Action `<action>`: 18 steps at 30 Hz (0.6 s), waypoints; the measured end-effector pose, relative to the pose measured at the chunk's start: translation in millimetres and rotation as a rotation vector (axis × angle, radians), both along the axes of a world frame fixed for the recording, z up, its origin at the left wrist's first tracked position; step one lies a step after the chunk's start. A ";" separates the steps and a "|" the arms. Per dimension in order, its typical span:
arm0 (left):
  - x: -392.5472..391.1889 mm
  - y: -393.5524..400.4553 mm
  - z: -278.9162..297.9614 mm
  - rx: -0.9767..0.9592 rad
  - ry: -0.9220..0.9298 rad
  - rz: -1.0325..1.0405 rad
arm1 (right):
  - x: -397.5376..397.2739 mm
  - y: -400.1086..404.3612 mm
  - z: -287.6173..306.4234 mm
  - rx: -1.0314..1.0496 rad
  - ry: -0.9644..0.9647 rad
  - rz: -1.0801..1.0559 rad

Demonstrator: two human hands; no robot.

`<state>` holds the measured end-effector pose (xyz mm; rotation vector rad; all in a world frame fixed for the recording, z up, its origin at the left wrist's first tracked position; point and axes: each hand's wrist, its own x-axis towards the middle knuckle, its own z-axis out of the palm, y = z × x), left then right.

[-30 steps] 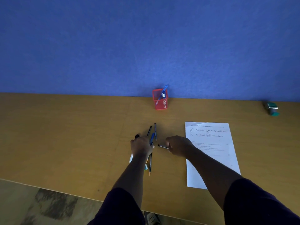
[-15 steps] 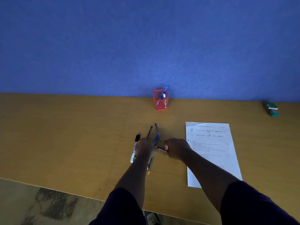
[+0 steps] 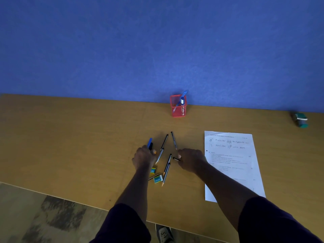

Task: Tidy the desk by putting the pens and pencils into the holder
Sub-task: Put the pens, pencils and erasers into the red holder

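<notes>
Gripping pens: left hand [image 3: 144, 156], right hand [image 3: 190, 159].

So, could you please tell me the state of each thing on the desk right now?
red holder: upright, two pens inside.
left hand: grips a blue pen.
right hand: pinches a dark pen.
loose pencils: lying flat on the desk.
paper sheet: flat.

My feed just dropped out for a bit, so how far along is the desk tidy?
Early. The red holder at the wall already has a blue pen and a marker standing in it. The left hand grips a blue pen; the right hand pinches a dark pen. Several pencils and pens lie loose on the desk between them.
</notes>
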<state>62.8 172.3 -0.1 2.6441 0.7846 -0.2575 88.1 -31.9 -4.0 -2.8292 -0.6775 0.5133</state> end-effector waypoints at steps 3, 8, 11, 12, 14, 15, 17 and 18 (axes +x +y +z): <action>3.0 -1.2 4.2 -0.087 -0.041 0.062 | -0.1 3.2 -0.6 0.009 -0.017 0.016; 8.7 -4.8 5.8 -0.205 -0.028 0.128 | -0.3 17.6 1.4 0.105 -0.033 0.054; 11.8 -7.3 5.5 -0.209 0.007 0.115 | -1.5 34.0 1.3 0.227 0.081 0.096; 12.5 -7.8 5.2 -0.196 0.026 0.103 | -1.4 40.1 0.9 0.265 0.112 0.093; 13.7 -8.3 4.0 -0.173 0.047 0.077 | 0.6 51.6 -0.5 0.329 0.166 0.059; 14.2 -7.9 2.8 -0.173 0.044 0.069 | 1.7 56.5 -1.5 0.345 0.188 0.040; 14.9 -6.7 0.9 -0.194 0.016 0.071 | 3.6 64.3 -4.2 0.356 0.207 0.017; 15.6 -5.6 -0.5 -0.215 -0.008 0.079 | 4.7 67.0 -5.3 0.361 0.208 0.012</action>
